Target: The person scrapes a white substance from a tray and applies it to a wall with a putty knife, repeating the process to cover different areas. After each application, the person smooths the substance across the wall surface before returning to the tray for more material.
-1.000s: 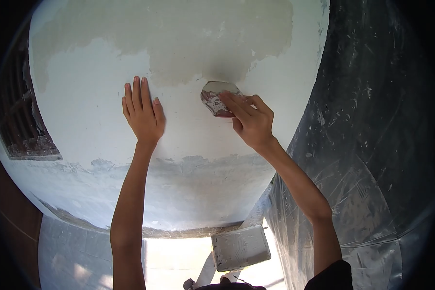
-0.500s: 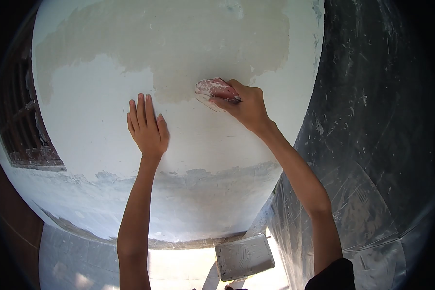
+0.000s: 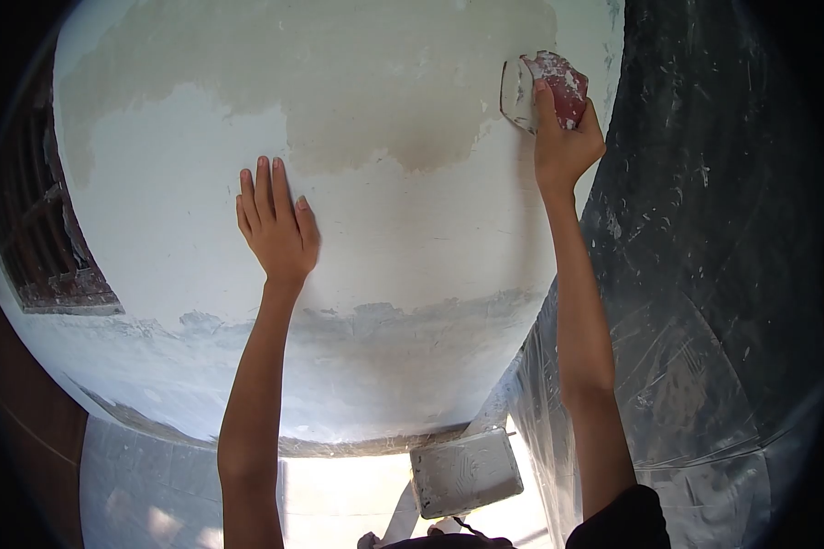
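Note:
My left hand (image 3: pixel 280 224) lies flat on the white wall (image 3: pixel 375 238), fingers stretched upward and thumb apart. Gripped in my right hand (image 3: pixel 568 151) is a putty scraper (image 3: pixel 558 82), its reddish body smeared with white. The pale blade end (image 3: pixel 515 94) faces left against the wall, near the wall's right edge. A damp-looking greyish-beige patch (image 3: pixel 384 119) covers the upper wall, with a ragged lower border. Some of the fingers behind the scraper are hidden.
Below the wall, a rectangular tray (image 3: pixel 467 476) holds whitish paste. Dark plastic sheeting (image 3: pixel 705 274) hangs along the right side. A dark slatted opening (image 3: pixel 50 220) is at the left, and grey sheeting (image 3: pixel 146 485) covers the lower left.
My right hand has moved up and to the right with the scraper, whose blade now points left. More of the patch's lower edge has turned white. My left hand stays on the wall.

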`<state>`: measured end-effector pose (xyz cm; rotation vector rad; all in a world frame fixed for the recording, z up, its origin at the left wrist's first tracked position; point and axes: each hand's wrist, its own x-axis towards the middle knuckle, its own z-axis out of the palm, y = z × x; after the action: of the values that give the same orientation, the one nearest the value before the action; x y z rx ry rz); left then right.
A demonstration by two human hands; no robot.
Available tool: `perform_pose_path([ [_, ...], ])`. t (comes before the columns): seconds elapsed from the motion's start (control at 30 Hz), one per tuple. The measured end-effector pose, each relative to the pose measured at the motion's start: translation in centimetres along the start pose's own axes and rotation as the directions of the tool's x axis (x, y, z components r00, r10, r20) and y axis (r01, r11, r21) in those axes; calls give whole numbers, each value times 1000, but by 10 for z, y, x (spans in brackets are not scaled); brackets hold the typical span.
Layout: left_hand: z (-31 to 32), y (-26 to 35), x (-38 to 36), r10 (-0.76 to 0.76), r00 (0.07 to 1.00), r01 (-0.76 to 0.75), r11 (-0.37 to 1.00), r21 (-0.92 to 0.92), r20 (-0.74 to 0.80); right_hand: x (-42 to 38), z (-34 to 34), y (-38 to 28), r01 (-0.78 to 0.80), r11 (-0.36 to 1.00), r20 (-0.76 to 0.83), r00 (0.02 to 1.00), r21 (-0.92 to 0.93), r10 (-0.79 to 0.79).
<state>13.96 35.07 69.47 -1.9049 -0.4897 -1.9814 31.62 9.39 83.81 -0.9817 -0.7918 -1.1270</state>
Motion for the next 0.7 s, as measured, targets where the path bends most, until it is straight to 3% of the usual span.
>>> perform_pose_path([
  [0.03, 1, 1, 0, 0, 1000, 0, 1000, -3, -3, -5, 2, -8, -44, 996, 12, 999, 77, 43],
  [0.1, 1, -1, -1, 16, 1000, -16, 1000, -19, -22, -25, 15, -25, -10, 974, 141, 990, 227, -23],
  [0.13, 1, -2, 0, 14, 1000, -15, 1000, -15, -24, -38, 20, -29, -89, 969, 337, 942, 231, 6],
  [0.2, -1, -1, -1, 15, 1000, -15, 1000, -7, -10, -54, 38, -28, 205, 972, 531, 814, 115, -235],
  [0.27, 0, 0, -2, 14, 1000, -14, 1000, -13, -10, -54, 49, -20, 508, 860, 514, 726, 48, -457],
  [0.37, 1, -3, 1, 21, 1000, -22, 1000, -11, -18, -31, 41, -8, 359, 926, 433, 858, -118, -277],
  [0.47, 1, 0, -1, 20, 1000, -20, 1000, -8, -14, -2, 17, 10, 152, 977, 112, 984, -147, -136],
  [0.53, -1, -2, 0, 31, 999, -31, 1000, -4, -10, 7, 3, 7, 69, 973, 4, 998, -220, -70],
  [0.6, 0, 1, 0, 10, 1000, -10, 1000, 20, 1, -2, 9, -2, 61, 993, -21, 998, -98, -63],
  [0.67, 2, 1, 0, 18, 1000, -18, 1000, 5, -15, -15, 27, -31, -5, 990, 8, 1000, 144, 4],
  [0.7, 2, -1, -1, 29, 999, -29, 1000, 0, -25, -23, 41, -39, 3, 980, 103, 994, 199, -24],
])
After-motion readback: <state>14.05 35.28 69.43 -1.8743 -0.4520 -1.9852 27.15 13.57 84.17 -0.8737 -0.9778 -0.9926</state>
